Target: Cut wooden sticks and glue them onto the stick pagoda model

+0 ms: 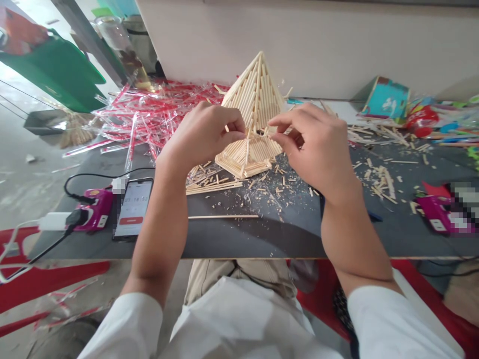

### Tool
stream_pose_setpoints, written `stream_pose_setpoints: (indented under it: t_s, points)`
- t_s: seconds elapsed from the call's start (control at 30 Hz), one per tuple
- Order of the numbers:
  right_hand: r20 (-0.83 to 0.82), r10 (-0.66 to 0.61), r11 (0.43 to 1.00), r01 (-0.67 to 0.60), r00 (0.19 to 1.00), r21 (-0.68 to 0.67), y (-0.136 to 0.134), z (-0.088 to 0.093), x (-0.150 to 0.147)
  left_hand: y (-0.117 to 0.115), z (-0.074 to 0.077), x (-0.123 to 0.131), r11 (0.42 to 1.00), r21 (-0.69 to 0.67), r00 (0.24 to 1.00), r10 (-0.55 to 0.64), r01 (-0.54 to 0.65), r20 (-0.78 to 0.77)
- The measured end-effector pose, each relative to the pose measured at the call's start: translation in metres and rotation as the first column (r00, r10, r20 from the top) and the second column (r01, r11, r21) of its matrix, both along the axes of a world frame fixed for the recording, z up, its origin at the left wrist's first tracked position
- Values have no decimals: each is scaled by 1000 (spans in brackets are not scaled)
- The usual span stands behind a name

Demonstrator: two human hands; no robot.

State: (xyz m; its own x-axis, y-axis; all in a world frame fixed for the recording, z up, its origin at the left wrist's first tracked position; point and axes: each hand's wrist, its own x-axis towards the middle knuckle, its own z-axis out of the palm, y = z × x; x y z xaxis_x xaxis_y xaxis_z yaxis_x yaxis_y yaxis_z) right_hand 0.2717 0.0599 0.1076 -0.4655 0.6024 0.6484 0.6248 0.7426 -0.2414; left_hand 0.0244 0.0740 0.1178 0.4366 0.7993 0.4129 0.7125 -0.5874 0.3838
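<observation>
Your left hand has thumb and forefinger drawn together at the left of the narrow waist of the stick model, though whether they pinch anything cannot be told. Between your hands, the model stands toward the far edge of the worktop, and the step seems to be close fitting work at that waist. Your right hand curls its fingertips near the waist's right side, any grip unclear; the next move likely calls for a light, steady touch.

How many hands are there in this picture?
2: the left hand is at the left side of the stick model, the right hand at its right side. No other hand shows.
</observation>
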Motion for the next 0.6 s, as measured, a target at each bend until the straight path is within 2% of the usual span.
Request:
stream_pose_setpoints:
  t_s: [0.13,0.27,0.47,0.6]
  points:
    - [-39,-16,1000,15,999,-22,2,5,7,-4,6,-4,1000,4,999,31,-31,-41]
    - [-112,-37,999,34,993,-32,2,8,13,-11,14,-13,996,69,996,68,-63,-66]
    - [-106,-57,998,54,993,-27,2,15,23,-31,34,-29,986,100,990,138,-135,-23]
    - [-89,-47,997,42,995,-61,-3,19,26,-42,41,-38,978,138,988,155,-157,24]
